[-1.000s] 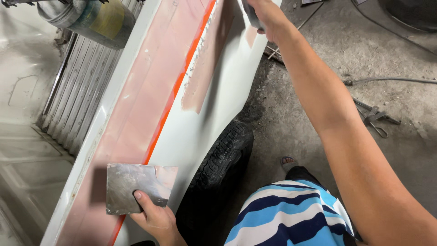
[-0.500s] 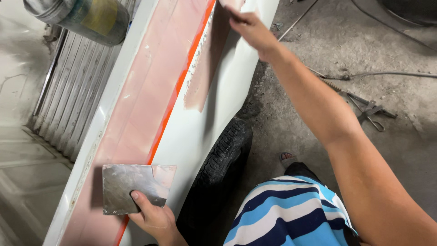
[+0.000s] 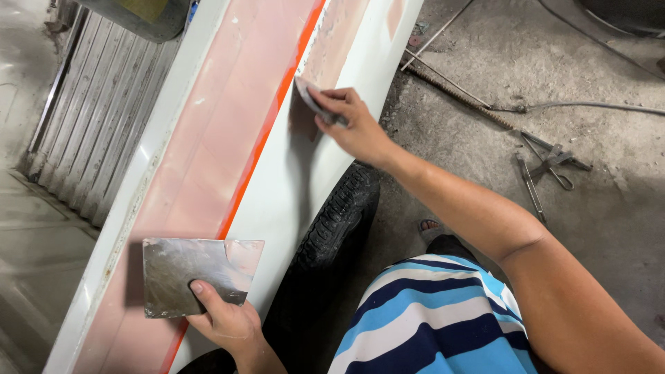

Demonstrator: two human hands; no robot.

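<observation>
1. From where I stand, the person leans over a white vehicle body panel [image 3: 291, 201] that runs from the near left up to the far right, above a black tyre [image 3: 332, 235].
2. The right hand [image 3: 350, 121] is closed around a small spreader blade [image 3: 312, 100], fingers curled over its top. The blade's edge is pressed against the white face of the panel, just right of the orange stripe [image 3: 267, 138].
3. The left hand [image 3: 225, 315], near the bottom of the view, pinches a square metal mixing plate [image 3: 197, 273] with the thumb on top and the fingers hidden beneath. The plate rests against the near end of the panel and carries a smear of pinkish filler on its right corner.
4. A wide band of pink filler [image 3: 222, 125] already covers the panel's upper surface left of the stripe, looking smooth and even along most of its length.
5. On the white face, a rougher filler patch [image 3: 339, 34] sits at the far end, beyond the blade.
6. I judge the top band largely laid on, while the side face is only partly covered; the white below the blade is bare.
7. Little filler shows on the plate, so I would guess this batch is nearly used.
8. On the concrete floor [image 3: 589, 62] to the right lie some pliers [image 3: 547, 156] and a thin rod [image 3: 457, 93], well apart from the work.
</observation>
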